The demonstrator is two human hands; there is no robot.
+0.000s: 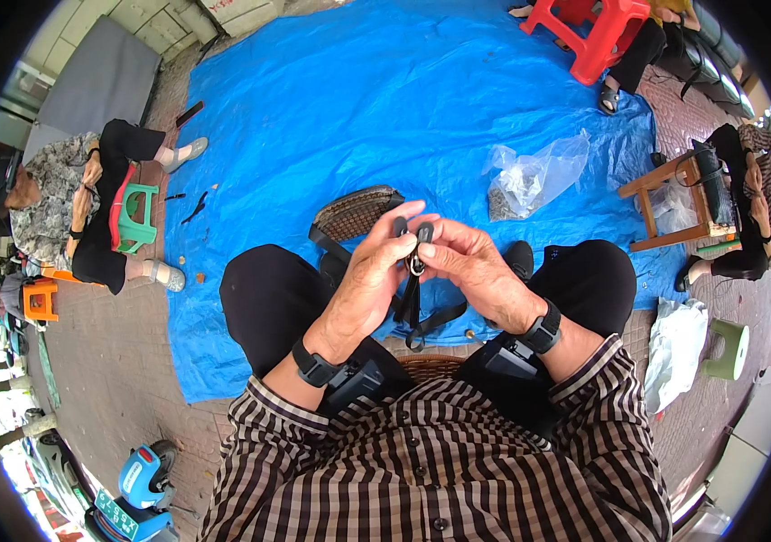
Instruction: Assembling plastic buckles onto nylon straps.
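In front of my lap, my left hand (374, 275) and my right hand (476, 271) meet fingertip to fingertip. Between thumbs and fingers they pinch a thin black strap (413, 296) whose upper end shows dark, rounded tabs and a small metal ring. Its lower part hangs down between my hands toward my lap. Just beyond the left hand a brown woven-pattern bag (356, 214) with a dark edge lies on the blue tarp (340, 108). Another length of black strap (441, 318) curves below my right hand. Fine detail at the fingertips is too small to make out.
A clear plastic bag (539, 176) with small dark pieces lies on the tarp. People sit at left, right and far right, beside a green stool (138, 217), a wooden stool (670, 203) and a red stool (589, 41). A wicker rim (435, 367) shows between my legs.
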